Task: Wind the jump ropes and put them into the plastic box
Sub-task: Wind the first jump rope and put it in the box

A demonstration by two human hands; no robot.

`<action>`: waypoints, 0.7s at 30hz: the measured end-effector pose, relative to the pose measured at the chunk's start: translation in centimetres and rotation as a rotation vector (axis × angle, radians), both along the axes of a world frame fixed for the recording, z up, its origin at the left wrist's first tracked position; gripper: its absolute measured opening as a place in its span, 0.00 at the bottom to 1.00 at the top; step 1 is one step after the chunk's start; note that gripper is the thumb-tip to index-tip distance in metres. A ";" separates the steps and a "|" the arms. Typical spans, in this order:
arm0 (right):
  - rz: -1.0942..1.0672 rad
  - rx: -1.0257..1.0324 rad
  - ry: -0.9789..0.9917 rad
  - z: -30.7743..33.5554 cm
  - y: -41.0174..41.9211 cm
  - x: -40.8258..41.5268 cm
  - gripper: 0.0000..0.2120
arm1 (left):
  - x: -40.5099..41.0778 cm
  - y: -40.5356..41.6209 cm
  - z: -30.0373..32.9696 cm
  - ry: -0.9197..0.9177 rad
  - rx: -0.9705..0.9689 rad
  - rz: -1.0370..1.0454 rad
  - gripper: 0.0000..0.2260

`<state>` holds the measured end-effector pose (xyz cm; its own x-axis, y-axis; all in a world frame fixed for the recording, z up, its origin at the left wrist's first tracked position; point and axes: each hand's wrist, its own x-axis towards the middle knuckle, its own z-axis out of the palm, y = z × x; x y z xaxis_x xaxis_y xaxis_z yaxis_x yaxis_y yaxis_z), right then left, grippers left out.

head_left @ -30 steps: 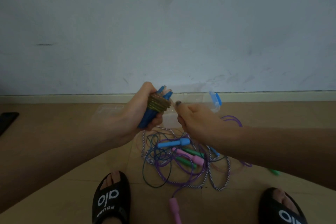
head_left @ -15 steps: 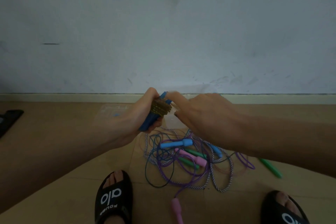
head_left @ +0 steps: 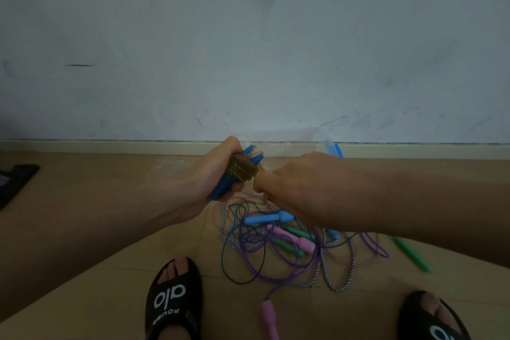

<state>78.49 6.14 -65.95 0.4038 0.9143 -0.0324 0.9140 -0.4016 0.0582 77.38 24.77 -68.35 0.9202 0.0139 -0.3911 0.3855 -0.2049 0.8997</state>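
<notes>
Wooden floor below a pale wall fills our view. At centre, our left hand grips the blue handles wound with gold rope; our right hand, fingers curled, pinches the rope's loose end just beside the bundle. Behind them lies the clear plastic box. Lower centre, tangled ropes lie between two black sandals.

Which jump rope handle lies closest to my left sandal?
The pink handle lying alone by the left sandal, apart from the tangled pile holding the other handles.
</notes>
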 end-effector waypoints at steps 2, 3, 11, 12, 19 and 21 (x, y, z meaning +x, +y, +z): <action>0.130 0.024 -0.099 0.5 0.0 0.1 0.10 | -0.2 -0.5 0.3 -0.003 -0.031 0.036 0.15; 0.177 0.066 -0.105 0.7 -0.1 0.1 0.12 | -0.3 -0.8 0.4 -0.002 -0.043 0.041 0.15; 0.033 0.409 0.135 0.6 0.6 0.2 0.07 | -0.5 -0.9 0.5 -0.021 -0.089 -0.022 0.17; -0.060 0.481 0.248 0.5 0.5 0.2 0.07 | -0.4 -0.9 0.5 -0.017 -0.099 -0.029 0.17; -0.428 0.950 1.074 0.8 -0.1 0.5 0.08 | 0.4 -0.2 -0.4 0.042 -0.150 -0.030 0.13; -0.443 0.931 1.112 0.8 0.0 0.5 0.08 | 0.5 -0.2 -0.5 0.045 -0.162 -0.036 0.12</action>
<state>78.97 6.14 -65.14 0.8037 0.5950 0.0067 0.1200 -0.1510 -0.9812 77.89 24.62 -68.85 0.9003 -0.0852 -0.4268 0.4216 -0.0724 0.9039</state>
